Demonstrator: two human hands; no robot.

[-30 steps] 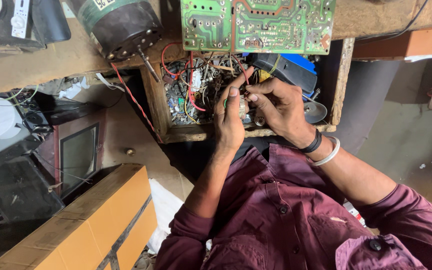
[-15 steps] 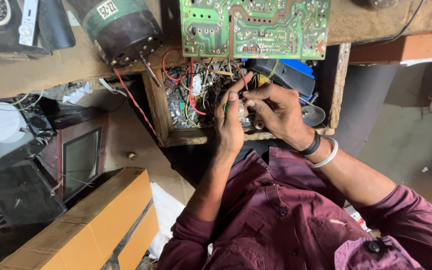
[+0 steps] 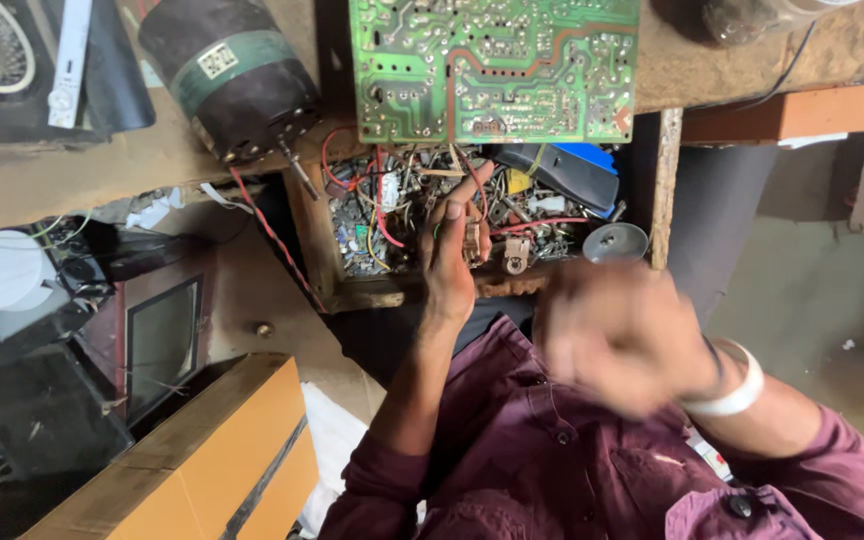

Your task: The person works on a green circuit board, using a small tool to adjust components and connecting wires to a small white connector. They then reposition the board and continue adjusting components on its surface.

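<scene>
Left hand point(image 3: 449, 255) reaches into one drawer point(image 3: 352, 290); right hand point(image 3: 622, 335) blurred.

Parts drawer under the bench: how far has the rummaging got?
Done: the drawer is pulled open below the green circuit board. In hand: the left hand reaches into its tangle of wires and parts, seemingly pinching something small. The right hand is blurred, apart from the drawer. Left: the heap looks unsorted.

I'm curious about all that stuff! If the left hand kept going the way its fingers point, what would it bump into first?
Probably the tangle of wires and small parts in the wooden drawer; the left hand points there, though depth is unclear.
</scene>
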